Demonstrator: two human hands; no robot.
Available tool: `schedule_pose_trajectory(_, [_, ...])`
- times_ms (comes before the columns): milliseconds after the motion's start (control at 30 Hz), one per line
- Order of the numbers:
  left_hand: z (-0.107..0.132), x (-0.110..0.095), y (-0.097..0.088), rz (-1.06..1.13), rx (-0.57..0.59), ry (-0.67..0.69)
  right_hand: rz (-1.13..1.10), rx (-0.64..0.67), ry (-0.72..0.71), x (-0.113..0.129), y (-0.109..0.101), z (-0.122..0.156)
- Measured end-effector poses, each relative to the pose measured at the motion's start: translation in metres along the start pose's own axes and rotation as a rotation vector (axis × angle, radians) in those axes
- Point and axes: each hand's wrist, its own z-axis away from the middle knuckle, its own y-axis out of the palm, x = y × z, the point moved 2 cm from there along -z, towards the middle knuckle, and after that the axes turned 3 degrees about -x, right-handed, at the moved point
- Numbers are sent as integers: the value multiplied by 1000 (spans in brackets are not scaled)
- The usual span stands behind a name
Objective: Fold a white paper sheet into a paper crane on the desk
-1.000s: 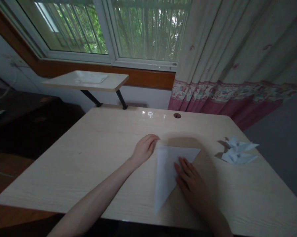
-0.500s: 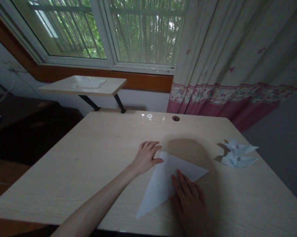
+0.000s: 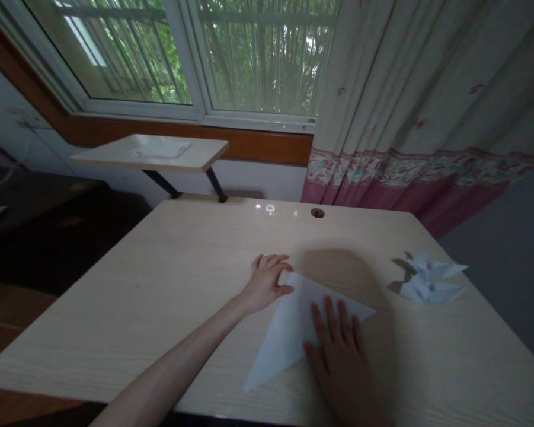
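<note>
A white sheet of paper folded into a triangle (image 3: 288,323) lies flat on the desk. At its far corner my left hand (image 3: 267,283) rests with fingers curved and the thumb apart from them; the thumb touches the paper's left edge near that corner. My right hand (image 3: 340,350) lies flat with its fingers spread over the near folded edge, covering part of it. Neither hand grips the sheet.
Folded white paper shapes (image 3: 431,281) stand on the right side of the desk (image 3: 173,279). A raised shelf (image 3: 115,155) at the back left bears a white packet (image 3: 162,148). Behind the desk are a cable hole (image 3: 317,213), a window and a curtain (image 3: 373,118).
My right hand has flattened and spread its fingers wider on the paper, its fingertips reaching slightly farther forward. The left hand and the paper stay in nearly the same place.
</note>
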Motion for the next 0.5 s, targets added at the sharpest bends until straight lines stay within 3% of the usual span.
schedule_pose_trajectory(300, [1,-8,0,160,-58,-63,11,-9,0,0,3,2])
schedule_pose_trajectory(500, [2,-11,11,338,-104,-113,30,-31,3,2,3,4])
